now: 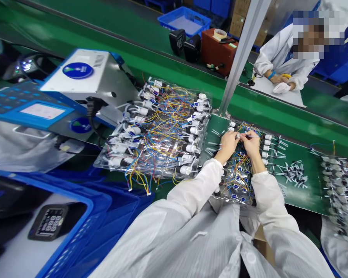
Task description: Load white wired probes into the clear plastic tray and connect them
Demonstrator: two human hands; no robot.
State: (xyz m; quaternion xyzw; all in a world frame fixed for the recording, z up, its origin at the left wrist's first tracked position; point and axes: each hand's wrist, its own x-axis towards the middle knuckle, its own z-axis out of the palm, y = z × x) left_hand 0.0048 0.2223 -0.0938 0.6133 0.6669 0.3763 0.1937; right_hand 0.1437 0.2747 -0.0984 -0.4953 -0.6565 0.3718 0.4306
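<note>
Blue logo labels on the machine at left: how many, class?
2: an upper label on top of the white housing, a lower label on the base's side. Hidden faces may carry more.

You have one left hand (228, 144) and one right hand (251, 144). You see three batches of wired parts (239, 173): one under your hands, one to their left, one to their right. There is one pile of little strips (294, 173) right of your right hand. Left of your left hand sits one white machine (88, 85) with two round blue stickers (77, 70). Past your hands are one metal post (243, 58), two black boxes (192, 48), one red box (216, 52), one tape roll (220, 37) and one other person (281, 50).
</note>
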